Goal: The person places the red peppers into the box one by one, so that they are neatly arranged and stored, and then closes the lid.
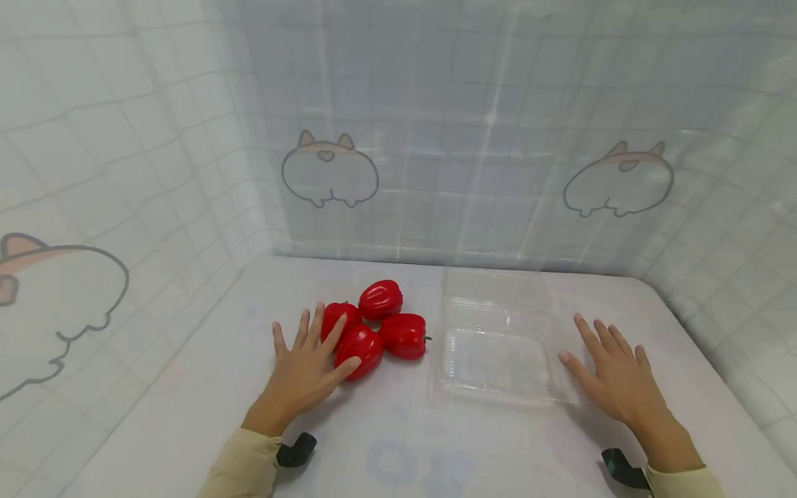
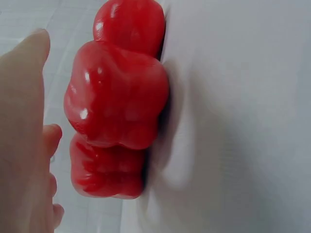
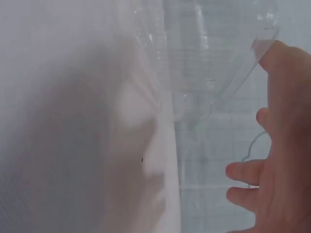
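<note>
Several red bell peppers lie clustered left of centre on the white table; the nearest bell pepper (image 1: 362,351) and the one with a green stem (image 1: 405,337) show most fully. Over the left edge of the cluster my left hand (image 1: 305,373) spreads its fingers, thumb overlapping the nearest pepper. In the left wrist view the peppers (image 2: 119,94) stand beside that thumb, with nothing gripped. A clear plastic clamshell box (image 1: 498,363) sits to their right, its lid (image 1: 495,290) folded back. Close to the box's right side is my right hand (image 1: 623,384), fingers extended and holding nothing.
The white tabletop (image 1: 349,443) is bounded by pale gridded curtains (image 1: 436,194) at the back and both sides, printed with cartoon animal shapes. Dark wrist-camera mounts (image 1: 297,449) show below each hand, near the beige sleeves (image 1: 245,463).
</note>
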